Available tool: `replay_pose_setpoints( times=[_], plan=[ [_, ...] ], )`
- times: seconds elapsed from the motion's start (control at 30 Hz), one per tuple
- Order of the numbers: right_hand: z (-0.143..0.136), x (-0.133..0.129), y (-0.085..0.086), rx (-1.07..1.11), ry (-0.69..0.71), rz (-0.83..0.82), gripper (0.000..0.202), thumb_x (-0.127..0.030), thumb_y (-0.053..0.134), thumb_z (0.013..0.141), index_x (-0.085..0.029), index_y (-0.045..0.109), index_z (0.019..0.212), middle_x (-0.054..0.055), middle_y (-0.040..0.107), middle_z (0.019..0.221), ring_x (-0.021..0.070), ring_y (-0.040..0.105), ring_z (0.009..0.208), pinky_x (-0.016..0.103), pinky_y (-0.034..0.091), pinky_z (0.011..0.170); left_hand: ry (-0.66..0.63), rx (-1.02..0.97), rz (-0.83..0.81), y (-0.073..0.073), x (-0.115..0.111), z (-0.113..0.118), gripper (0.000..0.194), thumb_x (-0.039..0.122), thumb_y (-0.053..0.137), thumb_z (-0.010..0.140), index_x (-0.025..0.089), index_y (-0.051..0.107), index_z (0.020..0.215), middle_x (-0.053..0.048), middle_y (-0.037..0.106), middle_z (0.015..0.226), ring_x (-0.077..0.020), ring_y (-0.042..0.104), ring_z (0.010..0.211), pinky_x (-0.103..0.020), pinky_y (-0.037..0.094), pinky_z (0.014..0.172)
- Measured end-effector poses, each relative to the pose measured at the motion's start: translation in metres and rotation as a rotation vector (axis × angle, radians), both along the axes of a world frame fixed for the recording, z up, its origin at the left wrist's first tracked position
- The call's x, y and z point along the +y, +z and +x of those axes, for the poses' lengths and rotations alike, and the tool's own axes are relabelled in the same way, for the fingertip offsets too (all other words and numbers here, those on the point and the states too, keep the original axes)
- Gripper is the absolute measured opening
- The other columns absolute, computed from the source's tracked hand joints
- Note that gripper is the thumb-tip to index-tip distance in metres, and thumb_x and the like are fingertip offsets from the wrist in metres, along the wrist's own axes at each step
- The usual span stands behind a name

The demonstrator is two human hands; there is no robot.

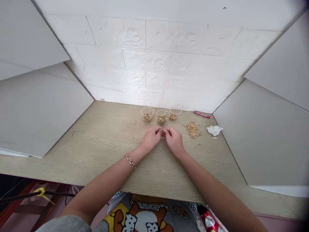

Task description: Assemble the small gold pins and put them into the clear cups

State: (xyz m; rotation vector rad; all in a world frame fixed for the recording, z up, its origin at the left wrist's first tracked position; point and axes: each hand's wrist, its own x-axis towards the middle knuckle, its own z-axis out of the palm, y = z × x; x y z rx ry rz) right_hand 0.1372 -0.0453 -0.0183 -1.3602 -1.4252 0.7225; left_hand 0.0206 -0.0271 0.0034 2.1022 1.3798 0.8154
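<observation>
My left hand (152,137) and my right hand (173,139) meet above the table, thumbs and fingers pinched together. Whatever sits between the fingertips is too small to make out. Just beyond them stand a clear plastic cup (163,113) of small gold-coloured metal pieces and, to its left, another clear cup (147,111) with similar pieces. A third clear cup (175,110), behind and to the right, holds a smaller amount. Right of my right hand lies a loose pile of thin gold-coloured rods (192,130).
A red pen-like stick (202,114) lies near the wall. Crumpled white tissue (214,130) rests at the right panel (260,138). Tiny specks are scattered left of the cups. The wooden tabletop (96,141) runs back to a white brick-patterned wall (145,61). A grey panel (45,112) borders the left side.
</observation>
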Motion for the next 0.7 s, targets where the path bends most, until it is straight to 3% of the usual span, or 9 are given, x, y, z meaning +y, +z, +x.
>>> replay_pose_setpoints(
  times=[0.2,0.43,0.7],
  plan=[
    [-0.001,0.0,0.001,0.034,0.02,-0.013,0.017,-0.027,0.041,0.076,-0.017,0.055,0.073,0.002,0.061,0.067,0.0147,0.058,0.065,0.027,0.045,0.063,-0.024,-0.044,-0.024,-0.004,0.003,-0.001,0.027,0.024,0.036,0.079,0.015,0.057,0.064,0.0,0.06,0.067,-0.0106,0.05,0.064,-0.021,0.036,0.059],
    [0.001,0.0,0.004,-0.103,-0.002,0.038,0.018,-0.027,0.042,0.075,-0.018,0.057,0.073,0.002,0.062,0.067,0.0149,0.057,0.064,0.028,0.043,0.064,-0.07,-0.073,-0.055,-0.003,0.006,-0.006,0.028,0.025,0.036,0.079,0.016,0.059,0.067,0.001,0.061,0.067,-0.0102,0.053,0.063,-0.02,0.038,0.06],
    [0.008,0.008,-0.005,0.181,0.072,-0.047,0.02,-0.031,0.048,0.072,-0.016,0.058,0.08,0.004,0.063,0.072,0.0155,0.059,0.064,0.03,0.048,0.063,-0.123,-0.13,-0.078,0.003,0.004,-0.01,0.025,0.029,0.04,0.078,0.018,0.063,0.078,0.002,0.064,0.072,-0.0088,0.054,0.06,-0.019,0.04,0.061]
  ],
)
